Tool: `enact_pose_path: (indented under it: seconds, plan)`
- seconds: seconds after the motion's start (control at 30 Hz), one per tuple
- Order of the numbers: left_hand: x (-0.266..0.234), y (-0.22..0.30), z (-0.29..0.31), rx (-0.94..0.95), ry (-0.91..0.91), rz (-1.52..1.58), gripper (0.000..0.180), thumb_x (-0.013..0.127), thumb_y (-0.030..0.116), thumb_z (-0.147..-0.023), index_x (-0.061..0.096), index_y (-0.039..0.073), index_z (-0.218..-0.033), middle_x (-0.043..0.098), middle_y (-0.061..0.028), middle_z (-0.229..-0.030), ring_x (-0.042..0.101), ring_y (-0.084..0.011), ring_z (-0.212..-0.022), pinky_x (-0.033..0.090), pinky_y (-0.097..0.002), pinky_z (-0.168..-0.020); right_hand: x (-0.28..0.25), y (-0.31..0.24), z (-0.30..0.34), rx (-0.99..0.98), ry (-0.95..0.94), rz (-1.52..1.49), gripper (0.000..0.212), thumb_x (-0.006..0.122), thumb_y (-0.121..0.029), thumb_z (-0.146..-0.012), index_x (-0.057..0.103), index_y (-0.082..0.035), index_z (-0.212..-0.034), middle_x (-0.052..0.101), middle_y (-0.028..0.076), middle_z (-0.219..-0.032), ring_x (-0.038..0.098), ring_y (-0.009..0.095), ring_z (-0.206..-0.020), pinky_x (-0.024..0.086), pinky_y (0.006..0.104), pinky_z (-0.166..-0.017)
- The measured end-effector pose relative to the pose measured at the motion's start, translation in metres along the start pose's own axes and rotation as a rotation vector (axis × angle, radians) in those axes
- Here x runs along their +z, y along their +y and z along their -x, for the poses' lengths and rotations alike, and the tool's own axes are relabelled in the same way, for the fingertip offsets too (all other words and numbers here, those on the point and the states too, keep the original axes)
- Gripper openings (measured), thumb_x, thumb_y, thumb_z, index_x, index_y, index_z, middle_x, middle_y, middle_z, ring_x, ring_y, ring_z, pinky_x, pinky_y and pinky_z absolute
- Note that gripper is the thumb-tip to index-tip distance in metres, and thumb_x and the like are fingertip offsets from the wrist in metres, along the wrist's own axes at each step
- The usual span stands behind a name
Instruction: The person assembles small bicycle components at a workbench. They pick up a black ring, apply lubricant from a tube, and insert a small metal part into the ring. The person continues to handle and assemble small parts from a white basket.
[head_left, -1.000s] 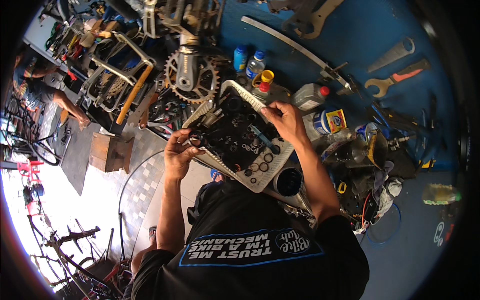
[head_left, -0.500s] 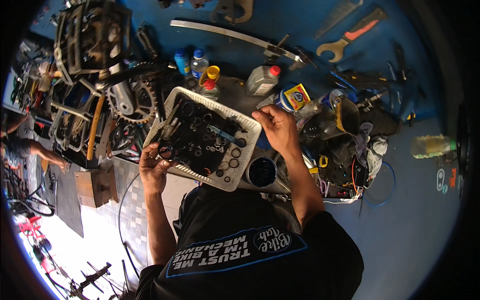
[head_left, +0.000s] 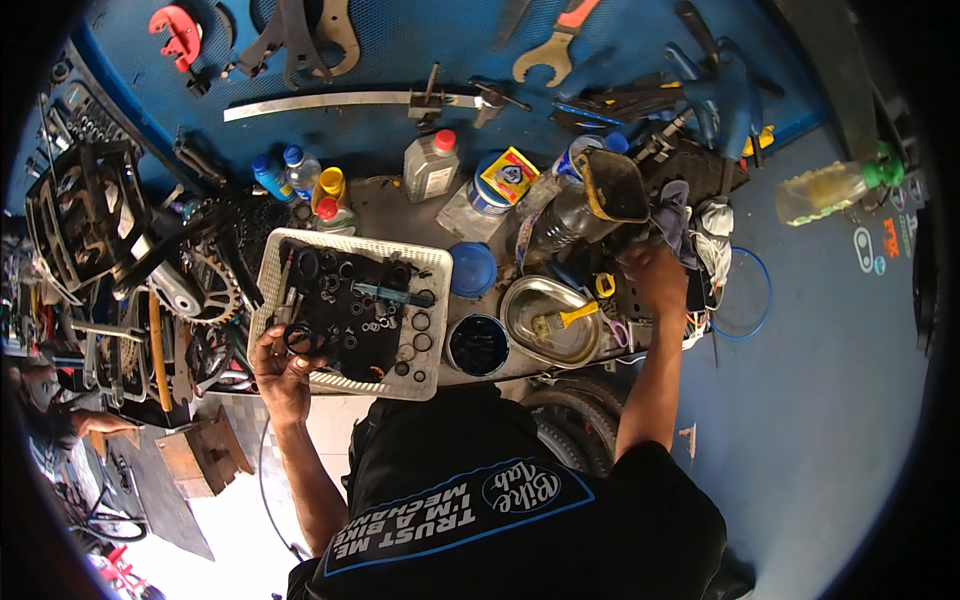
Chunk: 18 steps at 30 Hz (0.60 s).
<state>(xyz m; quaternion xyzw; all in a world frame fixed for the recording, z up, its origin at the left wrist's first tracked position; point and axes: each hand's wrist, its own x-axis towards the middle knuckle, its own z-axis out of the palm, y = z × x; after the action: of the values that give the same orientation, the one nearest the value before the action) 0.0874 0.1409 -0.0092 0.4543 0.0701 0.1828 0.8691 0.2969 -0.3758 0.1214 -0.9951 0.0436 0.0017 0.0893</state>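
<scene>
My left hand (head_left: 283, 378) pinches a black ring-shaped part (head_left: 298, 338) at the near left corner of a cream plastic basket (head_left: 428, 376). Inside the basket lie several small rings, nuts and a blue-handled tool (head_left: 392, 294) on a dark, greasy bottom. Stretched out to the right, my right hand (head_left: 657, 282) is over dark clutter beside a grey rag (head_left: 673, 215). Its fingers are blurred and partly lost against the dark things, so their grip does not show. Left of it, an oval metal dish (head_left: 518, 300) holds a brush with a yellow handle (head_left: 580, 314).
A tub of black grease (head_left: 478, 345) stands right of the basket, below a blue lid (head_left: 474, 268). Behind are a grey bottle with a red cap (head_left: 431, 168) and a cut-open dark container (head_left: 570, 222). Bicycle parts (head_left: 180, 285) crowd the left; tools hang on the blue wall.
My right hand has left the basket's far right corner and reached right over the bench. The view has shifted right, uncovering the metal dish and blue lid. My left hand still holds the ring.
</scene>
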Motion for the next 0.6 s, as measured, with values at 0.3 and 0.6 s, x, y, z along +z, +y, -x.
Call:
enact_pose_path:
  seconds: [0.3,0.6]
  plan:
    - [0.018,-0.005,-0.020,-0.006,-0.026,-0.004,0.055,0.080,-0.003,-0.086,0.056,0.004,-0.135,0.068,-0.0117,-0.124,0.074,-0.0291,-0.107,0.071,-0.0386,-0.076,0.105,0.114,-0.073,0.013,0.429,0.024,0.030,0.075,-0.037,-0.092,0.071,-0.008,-0.097,0.072,0.020,-0.099,0.068,0.045,-0.093,0.054,0.0541,-0.077]
    - [0.013,0.005,-0.008,-0.004,0.015,0.041,0.055,0.075,-0.011,-0.087,0.056,0.005,-0.136,0.068,-0.0120,-0.124,0.074,-0.0310,-0.107,0.070,-0.0426,-0.079,0.137,0.138,-0.084,-0.225,0.462,-0.090,0.018,0.060,-0.017,-0.099,0.068,-0.001,-0.101,0.069,0.028,-0.098,0.065,0.051,-0.093,0.052,0.0554,-0.078]
